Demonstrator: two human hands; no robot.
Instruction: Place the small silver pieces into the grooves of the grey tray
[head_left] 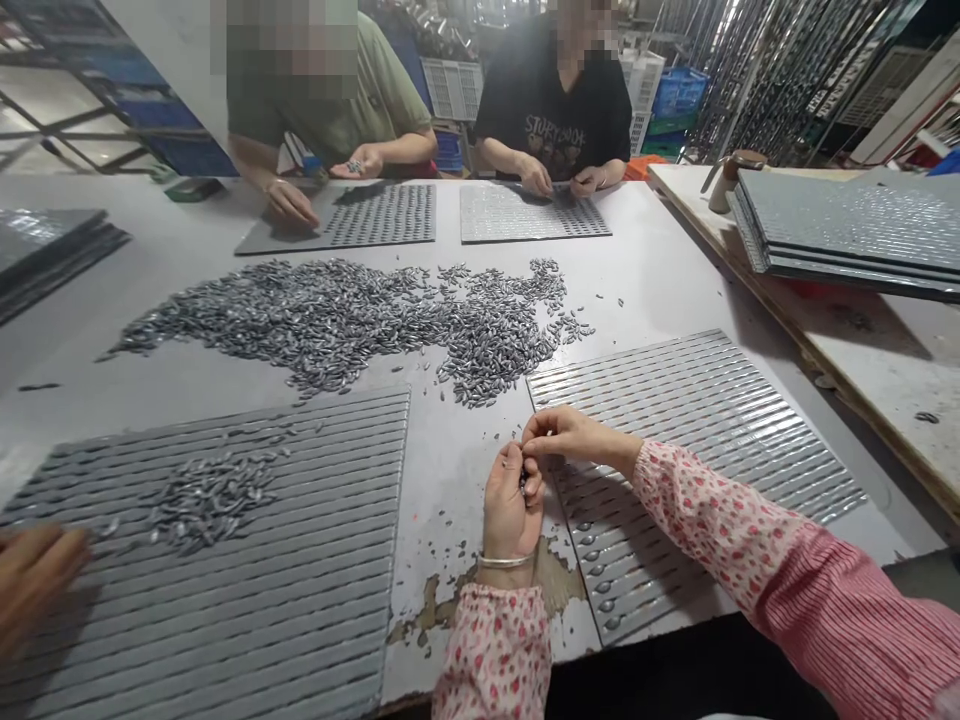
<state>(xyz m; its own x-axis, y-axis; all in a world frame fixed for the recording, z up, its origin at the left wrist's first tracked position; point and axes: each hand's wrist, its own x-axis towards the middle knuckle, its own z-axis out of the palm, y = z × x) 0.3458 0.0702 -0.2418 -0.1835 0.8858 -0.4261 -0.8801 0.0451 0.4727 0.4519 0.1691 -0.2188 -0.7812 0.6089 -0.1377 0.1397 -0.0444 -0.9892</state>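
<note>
A white table with worn patches fills the workroom floor in view, and a broad loose pile of small grey pieces lies beyond both hands, central enough, it seems, for everyone round the table to reach. The left hand is curled into a loose cup around a few dark grey pieces, apparently so that a small supply stays close. The right hand meets it at the fingertips, thumb and forefinger drawn narrow; whether a piece sits between them I cannot tell. Its wrist is over a ridged panel, laid near the body and angled outward, probably to suit that arm. Pieces in a row lie along the panel's near-left edge, just right of the left wrist. Farther left of the hands, another ridged panel carries a small heap, likely kept there as a handy store for the co-worker's hand at its outer edge.
</note>
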